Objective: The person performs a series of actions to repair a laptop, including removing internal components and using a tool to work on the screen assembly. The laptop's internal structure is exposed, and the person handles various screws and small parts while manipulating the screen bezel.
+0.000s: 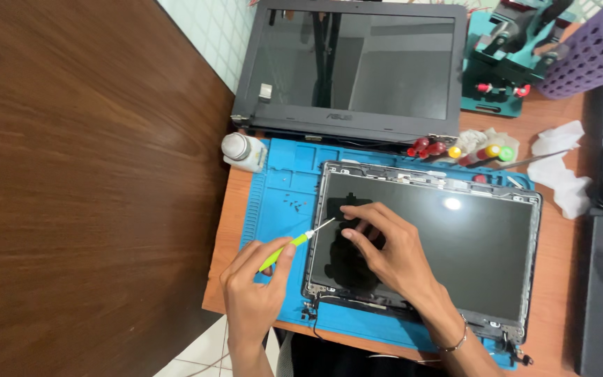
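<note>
While our left hand (252,283) pinches a slim green-handled screwdriver (294,246) over the blue rubber work mat (277,209), our right hand (385,244) rests loose, fingers (357,211) spread, on the bare black laptop screen panel (455,237) lying on that mat

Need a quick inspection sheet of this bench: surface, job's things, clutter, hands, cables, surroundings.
Surface: blue work mat on an orange-brown desk.
Job's things: bare screen panel lying flat on the mat; green screwdriver, tip at the panel's left edge.
Clutter: white bottle, small screws on the mat, more screwdrivers, crumpled tissues.
Hands: left hand grips the screwdriver; right hand rests fingertips on the panel.
Cables: thin wire along the panel's lower edge.
Surroundings: laptop lid behind, teal jig, purple basket, dark wood panel left.
</note>
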